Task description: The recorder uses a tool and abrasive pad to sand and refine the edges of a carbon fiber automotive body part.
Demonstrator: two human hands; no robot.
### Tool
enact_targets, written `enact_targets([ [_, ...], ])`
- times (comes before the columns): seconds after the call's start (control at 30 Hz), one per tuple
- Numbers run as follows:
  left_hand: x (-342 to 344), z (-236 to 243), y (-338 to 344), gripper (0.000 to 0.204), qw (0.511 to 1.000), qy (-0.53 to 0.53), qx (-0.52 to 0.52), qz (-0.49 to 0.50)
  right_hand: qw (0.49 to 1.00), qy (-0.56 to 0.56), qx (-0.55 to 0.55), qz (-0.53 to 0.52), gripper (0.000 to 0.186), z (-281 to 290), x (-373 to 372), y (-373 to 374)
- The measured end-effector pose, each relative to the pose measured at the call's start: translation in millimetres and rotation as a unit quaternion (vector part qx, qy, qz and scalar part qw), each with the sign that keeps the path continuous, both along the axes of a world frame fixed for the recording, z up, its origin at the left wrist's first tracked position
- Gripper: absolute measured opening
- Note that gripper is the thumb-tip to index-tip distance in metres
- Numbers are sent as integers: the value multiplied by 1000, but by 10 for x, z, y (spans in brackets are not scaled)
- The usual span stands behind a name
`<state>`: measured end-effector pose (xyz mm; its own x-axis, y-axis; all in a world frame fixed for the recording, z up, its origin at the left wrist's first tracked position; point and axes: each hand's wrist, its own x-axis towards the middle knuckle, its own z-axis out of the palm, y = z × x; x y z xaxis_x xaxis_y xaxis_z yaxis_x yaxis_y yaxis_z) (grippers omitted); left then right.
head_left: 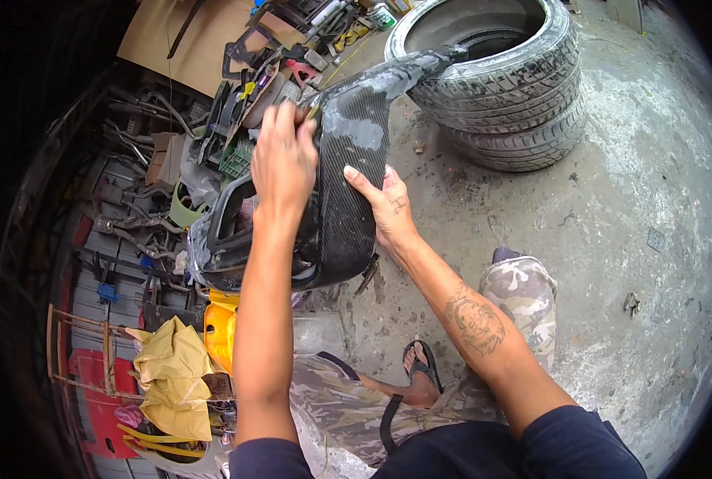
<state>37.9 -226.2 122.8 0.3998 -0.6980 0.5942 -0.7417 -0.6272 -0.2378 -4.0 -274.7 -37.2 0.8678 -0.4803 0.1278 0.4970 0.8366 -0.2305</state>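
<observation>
A black carbon-fibre car body part [344, 191], with a woven surface and pale grey patches, is held up in front of me. Its long narrow end reaches to the upper right and overlaps the rim of the tyre stack; a framed opening is on its left side. My right hand [389, 203] grips the right edge, thumb on the front face and the other fingers mostly hidden behind. At the part's upper left edge, my left hand [284, 156] is closed with fingers bent. A thin yellowish piece [313, 112] shows at its fingertips, too small to name surely.
Two stacked worn tyres [499, 88] stand on the concrete floor [635, 207] at the far right. Metal pipes, car parts and a green crate [236, 158] clutter the left side. Crumpled yellow-brown paper [176, 379] lies near a yellow shell [221, 327] at lower left.
</observation>
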Motion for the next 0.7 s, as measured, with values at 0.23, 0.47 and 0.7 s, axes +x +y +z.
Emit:
enact_targets([
  [0.23, -360, -336, 252, 13, 995, 84, -44, 16, 999, 37, -12, -25, 67, -310, 121, -102],
  [0.47, 30, -106, -13, 13, 999, 23, -32, -36, 1000, 15, 0, -24, 70, -231, 131, -50],
  [0.7, 46, 12, -44, 14, 999, -17, -22, -17, 1000, 8, 6, -7, 67, -132, 116, 48],
])
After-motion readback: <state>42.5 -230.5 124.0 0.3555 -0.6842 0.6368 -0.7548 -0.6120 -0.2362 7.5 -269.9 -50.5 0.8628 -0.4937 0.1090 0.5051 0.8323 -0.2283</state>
